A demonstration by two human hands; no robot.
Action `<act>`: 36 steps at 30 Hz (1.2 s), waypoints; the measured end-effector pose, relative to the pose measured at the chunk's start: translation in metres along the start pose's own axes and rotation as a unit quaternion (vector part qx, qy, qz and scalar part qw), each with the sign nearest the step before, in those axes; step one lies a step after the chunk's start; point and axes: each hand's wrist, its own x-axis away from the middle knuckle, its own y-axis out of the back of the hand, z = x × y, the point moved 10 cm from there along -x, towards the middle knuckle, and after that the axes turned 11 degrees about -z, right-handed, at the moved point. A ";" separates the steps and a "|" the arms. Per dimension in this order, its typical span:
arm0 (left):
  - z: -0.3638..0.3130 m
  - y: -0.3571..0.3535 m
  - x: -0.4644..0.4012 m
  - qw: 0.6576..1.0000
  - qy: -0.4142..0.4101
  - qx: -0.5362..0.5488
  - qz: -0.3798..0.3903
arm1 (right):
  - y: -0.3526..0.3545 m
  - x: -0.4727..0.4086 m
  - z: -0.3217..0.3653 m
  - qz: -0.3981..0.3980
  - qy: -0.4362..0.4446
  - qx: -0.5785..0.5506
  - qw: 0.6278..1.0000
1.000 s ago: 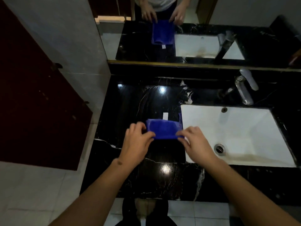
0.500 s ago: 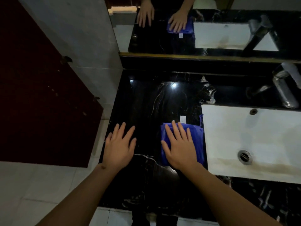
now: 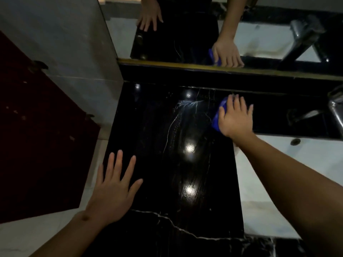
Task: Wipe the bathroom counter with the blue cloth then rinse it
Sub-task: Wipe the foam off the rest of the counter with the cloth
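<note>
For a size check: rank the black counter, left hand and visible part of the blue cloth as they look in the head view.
1. Black counter, largest by far.
2. Left hand, though nearness to the camera enlarges it.
3. Blue cloth, smallest; the right hand covers most of it.

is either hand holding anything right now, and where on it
Nothing is gripped. The right hand presses flat on top of the folded blue cloth; the left hand is open.
</note>
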 end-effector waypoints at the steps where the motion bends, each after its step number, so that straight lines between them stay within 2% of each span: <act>1: 0.000 0.001 -0.001 1.000 0.003 0.001 0.004 | -0.002 -0.004 -0.002 0.001 -0.023 -0.005 1.000; 4: 0.000 0.001 -0.001 1.000 0.009 -0.001 0.021 | -0.001 -0.017 -0.019 0.003 -0.082 -0.014 0.997; 10: 0.000 0.002 -0.002 1.000 -0.002 -0.012 -0.003 | 0.015 -0.034 -0.113 0.013 -0.243 0.007 0.970; 13: -0.003 0.002 -0.003 1.000 -0.012 -0.021 -0.013 | 0.004 -0.038 -0.099 0.025 -0.281 0.001 0.959; 16: -0.003 0.003 -0.004 1.000 -0.016 -0.024 -0.008 | -0.005 -0.041 -0.014 0.005 -0.198 -0.009 0.980; 19: -0.004 0.000 -0.003 0.999 -0.023 -0.025 0.003 | -0.013 -0.012 0.116 0.003 -0.038 -0.027 0.999; 22: -0.001 0.002 -0.006 1.000 -0.007 -0.022 0.016 | -0.014 0.035 0.214 0.002 0.136 -0.084 0.987; 25: -0.002 0.002 -0.008 1.000 0.001 0.007 0.026 | -0.005 0.051 0.223 0.005 0.237 -0.099 0.966; 27: -0.002 0.009 -0.010 1.000 0.001 -0.016 0.001 | -0.003 0.048 0.200 -0.010 0.257 -0.068 0.964; 30: -0.003 0.003 -0.006 1.000 -0.002 -0.011 0.029 | -0.010 0.030 0.140 -0.010 0.197 -0.033 0.980; 34: -0.002 0.003 -0.006 0.998 -0.009 -0.048 0.041 | -0.007 -0.002 0.035 0.004 0.019 -0.009 1.000; 36: -0.002 0.001 -0.005 0.998 -0.014 -0.052 0.038 | -0.006 -0.007 0.021 0.007 -0.055 -0.004 0.998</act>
